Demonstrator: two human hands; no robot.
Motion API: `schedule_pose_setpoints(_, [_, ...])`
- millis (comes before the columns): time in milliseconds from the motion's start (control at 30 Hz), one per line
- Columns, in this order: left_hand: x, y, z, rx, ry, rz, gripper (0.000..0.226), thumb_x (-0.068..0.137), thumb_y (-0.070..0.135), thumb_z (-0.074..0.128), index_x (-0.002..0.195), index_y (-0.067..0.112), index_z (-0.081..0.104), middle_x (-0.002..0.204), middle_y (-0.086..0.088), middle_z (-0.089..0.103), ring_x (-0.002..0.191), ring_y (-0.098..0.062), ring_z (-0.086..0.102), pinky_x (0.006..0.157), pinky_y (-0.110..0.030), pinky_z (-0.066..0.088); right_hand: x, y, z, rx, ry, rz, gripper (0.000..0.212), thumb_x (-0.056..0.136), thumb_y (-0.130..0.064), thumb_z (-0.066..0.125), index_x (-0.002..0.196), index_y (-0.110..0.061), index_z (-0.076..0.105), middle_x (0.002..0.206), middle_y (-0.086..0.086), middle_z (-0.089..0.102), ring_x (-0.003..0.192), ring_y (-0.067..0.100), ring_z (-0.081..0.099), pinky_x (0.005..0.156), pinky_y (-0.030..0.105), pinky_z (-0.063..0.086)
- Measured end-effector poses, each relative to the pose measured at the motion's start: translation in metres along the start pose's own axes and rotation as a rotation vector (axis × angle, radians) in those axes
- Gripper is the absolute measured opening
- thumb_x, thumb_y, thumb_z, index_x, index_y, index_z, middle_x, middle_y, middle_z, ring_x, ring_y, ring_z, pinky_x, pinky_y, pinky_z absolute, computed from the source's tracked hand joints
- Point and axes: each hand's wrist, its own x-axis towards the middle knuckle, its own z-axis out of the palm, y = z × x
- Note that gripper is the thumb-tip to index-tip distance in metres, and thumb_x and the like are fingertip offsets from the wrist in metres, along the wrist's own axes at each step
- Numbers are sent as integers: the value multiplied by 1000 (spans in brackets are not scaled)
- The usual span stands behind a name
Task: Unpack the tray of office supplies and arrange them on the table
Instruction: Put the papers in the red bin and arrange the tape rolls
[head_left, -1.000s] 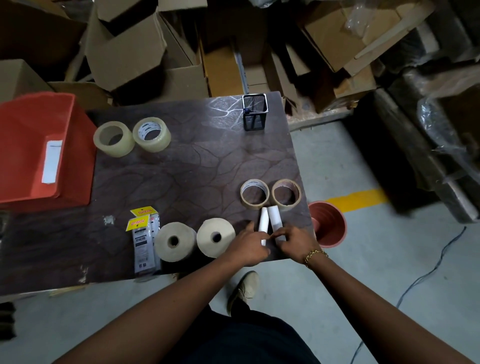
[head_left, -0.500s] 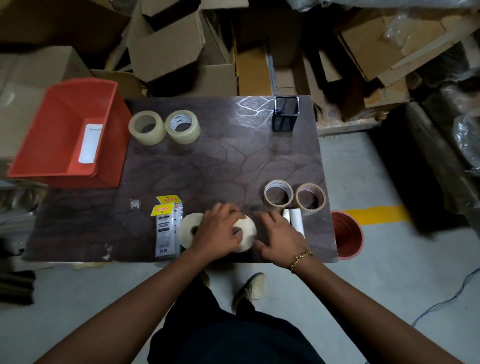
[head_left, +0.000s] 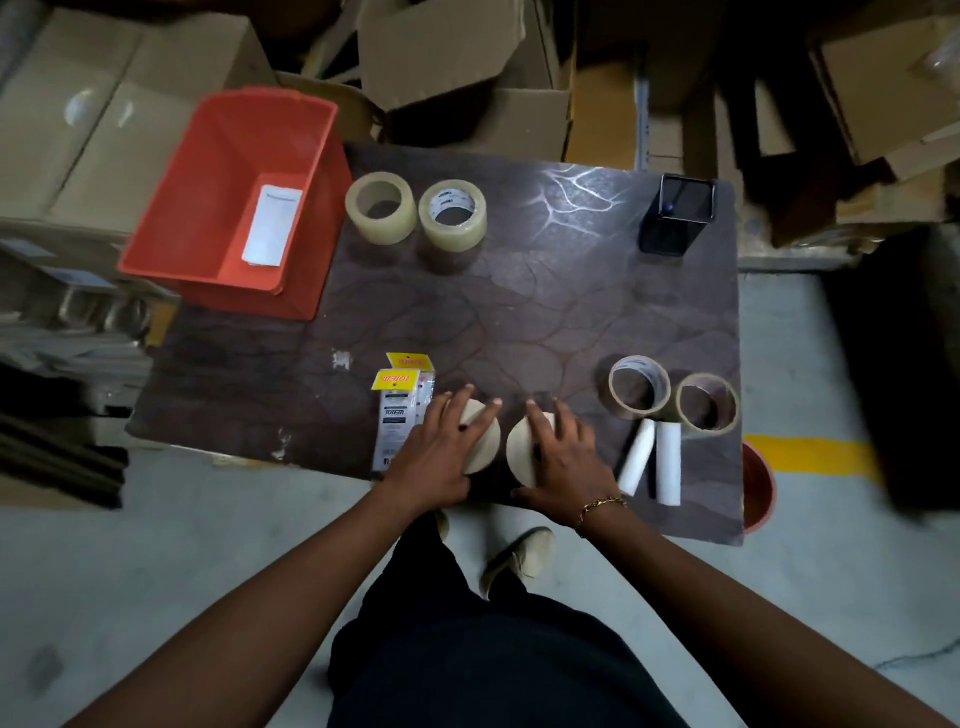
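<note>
On the dark table (head_left: 519, 312) my left hand (head_left: 441, 452) rests flat on one cream paper roll (head_left: 485, 447), and my right hand (head_left: 563, 457) rests flat on the second cream roll (head_left: 522, 452) beside it. Fingers of both hands lie straight over the rolls. Two yellow-topped packets (head_left: 397, 410) lie just left of my left hand. Two white tubes (head_left: 654, 462) lie right of my right hand, below two brown tape rolls (head_left: 672, 397). Two clear tape rolls (head_left: 415, 210) stand at the back. The orange tray (head_left: 208, 260) at the left holds a white card (head_left: 272, 226).
A black mesh pen holder (head_left: 678, 215) stands at the table's back right corner. A reddish bin (head_left: 758, 488) sits on the floor by the right front corner. Cardboard boxes (head_left: 467, 67) crowd the space behind the table. A yellow floor line (head_left: 821, 457) runs at the right.
Both hands left the white tubes and moved left to the cream rolls. Half a second ago the left hand covered the right-hand roll; now each hand lies on its own roll.
</note>
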Motion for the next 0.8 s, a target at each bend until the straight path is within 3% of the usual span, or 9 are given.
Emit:
schedule_pose_setpoints(100, [2,-2,-4,-33,50,32,103,60,24,66,150,37,19,149,-4,20,131,-30,27,90,-45,51,2,-1,1,-11,26,-2,110,62,-53,73,151,-35,10,140,6,28,125,36,36,84,47,53])
schedule_pose_setpoints(200, [16,-4,-12,-54,74,37,99,57,29,67,148,34,27,143,-4,28,124,-29,33,83,-42,53,12,1,-6,29,44,21,103,63,-53,70,149,-35,16,133,4,33,122,32,38,80,46,53])
schedule_pose_setpoints(367, [89,-11,-59,-94,128,1,93,62,35,71,147,32,31,143,-6,29,126,-32,31,91,-43,50,72,8,-57,55,180,83,96,65,-57,69,145,-33,23,137,8,35,119,36,42,89,50,50])
schedule_pose_setpoints(533, [195,-22,-118,-82,150,-15,96,61,33,75,146,32,29,142,-8,29,129,-36,28,87,-49,51,166,23,-136,123,306,137,97,64,-51,75,145,-27,28,139,14,34,122,43,41,95,51,47])
schedule_pose_setpoints(633, [247,-21,-145,-31,146,-1,97,64,31,77,147,30,26,144,-9,26,132,-37,25,88,-50,48,214,28,-175,120,324,152,101,65,-46,79,148,-26,25,143,15,31,126,42,37,98,52,44])
schedule_pose_setpoints(800, [300,-18,-165,-17,122,-11,91,66,27,76,143,28,29,143,-11,27,129,-36,27,79,-47,48,264,39,-201,101,275,205,106,60,-43,83,146,-30,24,147,10,30,133,39,31,102,58,42])
